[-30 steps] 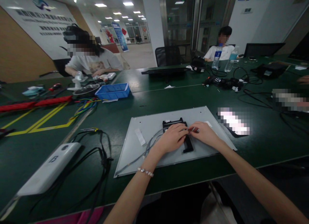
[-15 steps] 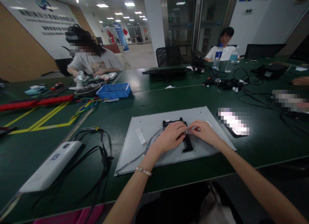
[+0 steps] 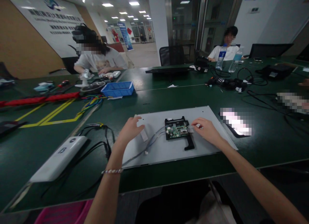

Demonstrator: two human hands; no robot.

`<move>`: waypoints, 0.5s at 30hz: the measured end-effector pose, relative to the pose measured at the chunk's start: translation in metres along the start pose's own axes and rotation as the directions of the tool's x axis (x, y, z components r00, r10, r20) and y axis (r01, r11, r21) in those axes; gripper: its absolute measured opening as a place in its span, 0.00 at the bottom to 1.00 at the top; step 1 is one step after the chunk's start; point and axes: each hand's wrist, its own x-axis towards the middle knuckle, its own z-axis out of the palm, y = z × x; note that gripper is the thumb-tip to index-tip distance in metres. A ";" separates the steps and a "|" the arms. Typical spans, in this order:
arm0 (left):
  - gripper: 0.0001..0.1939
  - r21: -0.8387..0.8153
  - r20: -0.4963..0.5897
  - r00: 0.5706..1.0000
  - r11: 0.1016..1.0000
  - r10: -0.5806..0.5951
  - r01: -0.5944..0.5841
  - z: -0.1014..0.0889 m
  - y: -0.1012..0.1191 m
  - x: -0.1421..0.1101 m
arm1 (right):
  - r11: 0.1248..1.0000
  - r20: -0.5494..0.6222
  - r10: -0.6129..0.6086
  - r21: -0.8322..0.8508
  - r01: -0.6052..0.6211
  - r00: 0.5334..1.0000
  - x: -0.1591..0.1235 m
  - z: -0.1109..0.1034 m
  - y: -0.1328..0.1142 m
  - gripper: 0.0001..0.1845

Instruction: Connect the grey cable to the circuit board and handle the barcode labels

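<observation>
A green circuit board (image 3: 178, 130) sits in a black plastic bracket (image 3: 190, 143) on a pale flat panel (image 3: 164, 154). Grey wires (image 3: 154, 138) run from the board's left side across the panel. Over the panel's left edge, my left hand (image 3: 130, 132) is raised with thumb and fingers apart, near a small white strip (image 3: 144, 135). My right hand (image 3: 206, 130) stays just right of the board, its fingertips pinched together beside a whitish flat piece (image 3: 190, 129). Something small and shiny shows at those fingers; what they hold is too small to make out.
Right of the panel lies a phone (image 3: 235, 122) with a lit screen. A white power-bank-like case (image 3: 59, 159) and black cables (image 3: 107, 140) are at left. Farther back stand a blue bin (image 3: 117, 88) and water bottles (image 3: 220, 58). Two people sit across the table.
My left hand has lifted off the circuit board and moved left, opening and uncovering the board. My right hand has stayed almost in place, still pinched. The view has turned slightly left.
</observation>
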 end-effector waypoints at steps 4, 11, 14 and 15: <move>0.19 -0.009 0.092 0.994 0.999 -0.053 0.054 0.010 -0.024 0.000 | 1.000 0.006 0.000 -0.026 0.001 1.000 0.000 0.000 0.002 0.09; 0.12 -0.126 0.037 0.998 0.990 -0.055 0.059 0.005 -0.024 0.001 | 0.997 0.009 -0.013 -0.072 0.014 1.000 0.000 0.000 0.006 0.09; 0.15 -0.320 -0.061 0.988 0.941 -0.140 0.114 -0.007 -0.012 -0.006 | 0.998 0.001 -0.006 -0.068 0.006 1.000 0.000 0.000 0.006 0.09; 0.17 -0.412 -0.082 0.981 0.902 -0.178 0.129 -0.011 -0.006 -0.009 | 0.998 -0.006 -0.002 -0.062 0.002 1.000 0.000 0.000 0.005 0.09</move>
